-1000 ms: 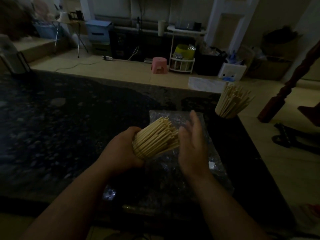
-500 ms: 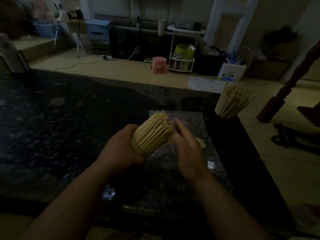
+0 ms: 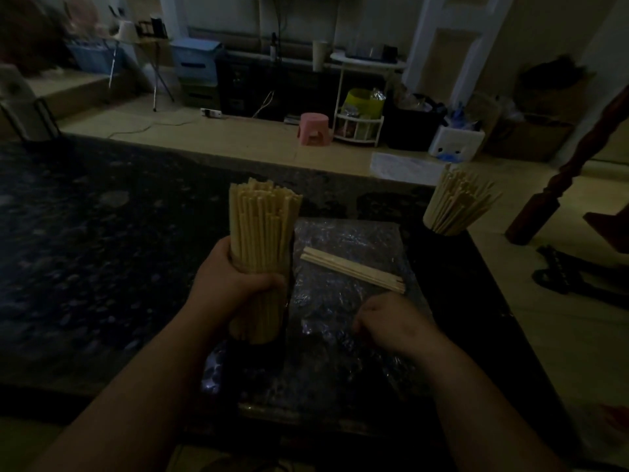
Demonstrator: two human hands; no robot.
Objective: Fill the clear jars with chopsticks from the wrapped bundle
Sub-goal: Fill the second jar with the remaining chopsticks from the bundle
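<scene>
Left hand (image 3: 235,287) grips bundle (image 3: 262,240) upright; right hand (image 3: 391,325) curled on wrap (image 3: 340,356), hold unclear; best gather loose chopsticks (image 3: 350,269) evenly for jar (image 3: 452,206).

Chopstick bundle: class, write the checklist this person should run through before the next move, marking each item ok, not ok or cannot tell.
1. Bundle secure: ok. The left hand grips it upright near its lower half.
2. Loose chopsticks reachable: ok. They lie on the plastic wrap, just ahead of the right hand.
3. Right hand free to pick up: cannot tell. It rests curled on the wrap, and the picture is too dark to show whether it holds anything.
4. Empty jar ready: not ok. The only jar in view is packed with chopsticks.
</scene>
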